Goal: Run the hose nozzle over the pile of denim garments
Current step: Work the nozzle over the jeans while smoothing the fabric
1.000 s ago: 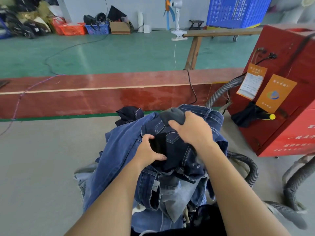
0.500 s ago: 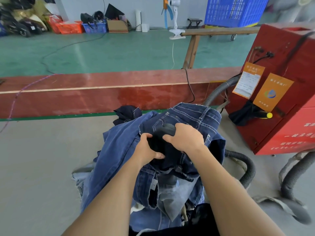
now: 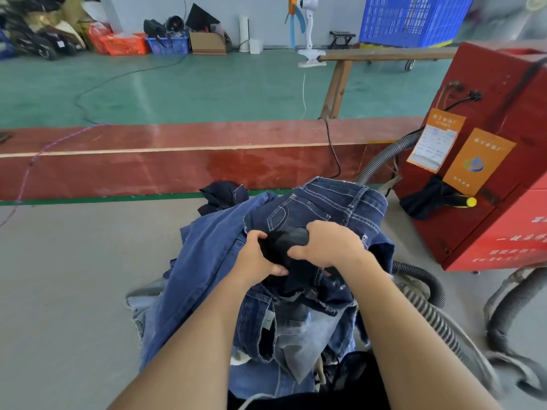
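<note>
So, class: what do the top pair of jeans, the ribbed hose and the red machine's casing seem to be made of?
Top pair of jeans: dark blue denim, matte, pale contrast stitching.
Ribbed hose: grey, probably flexible plastic, judging by its corrugated rings.
Red machine's casing: likely painted sheet metal, flat panels with slight sheen.

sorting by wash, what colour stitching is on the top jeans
White contrast stitching on the dark blue denim jeans, clearest in the head view.
</note>
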### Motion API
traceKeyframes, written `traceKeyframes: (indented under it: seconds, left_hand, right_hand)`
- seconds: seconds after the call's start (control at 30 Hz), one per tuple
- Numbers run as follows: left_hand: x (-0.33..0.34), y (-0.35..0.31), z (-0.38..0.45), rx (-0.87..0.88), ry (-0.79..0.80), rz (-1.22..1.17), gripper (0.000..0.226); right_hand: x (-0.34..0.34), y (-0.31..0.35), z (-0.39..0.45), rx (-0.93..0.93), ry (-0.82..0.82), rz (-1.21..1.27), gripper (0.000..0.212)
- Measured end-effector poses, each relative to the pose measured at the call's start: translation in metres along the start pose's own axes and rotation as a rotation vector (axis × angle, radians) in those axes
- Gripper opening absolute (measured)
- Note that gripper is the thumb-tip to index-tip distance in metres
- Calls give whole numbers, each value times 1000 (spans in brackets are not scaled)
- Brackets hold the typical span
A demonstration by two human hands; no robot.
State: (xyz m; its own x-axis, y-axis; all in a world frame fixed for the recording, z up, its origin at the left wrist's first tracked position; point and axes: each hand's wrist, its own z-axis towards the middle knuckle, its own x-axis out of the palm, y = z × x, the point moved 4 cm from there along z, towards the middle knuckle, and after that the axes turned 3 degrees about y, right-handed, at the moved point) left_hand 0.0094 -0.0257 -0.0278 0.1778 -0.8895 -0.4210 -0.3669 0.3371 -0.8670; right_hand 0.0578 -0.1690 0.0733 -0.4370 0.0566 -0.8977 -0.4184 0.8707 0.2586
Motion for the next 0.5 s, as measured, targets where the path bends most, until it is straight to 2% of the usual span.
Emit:
traceKeyframes:
  seconds: [0.17, 0.33, 0.4, 0.5]
  left_hand:
    - [-1, 1, 0, -15, -10, 0, 81]
    - [-3, 2, -3, 23, -1, 10, 81]
    - [-3, 3, -2, 30, -6, 11, 81]
    - [-1, 3, 1, 24, -16, 14, 80]
  right_hand:
    - [3, 2, 7, 47, -193, 106, 40]
    - [-28, -6, 1, 36, -443, 279, 43]
    - [-39, -10, -5, -6, -445, 319, 39]
    - [-33, -13, -9, -29, -257, 271, 38]
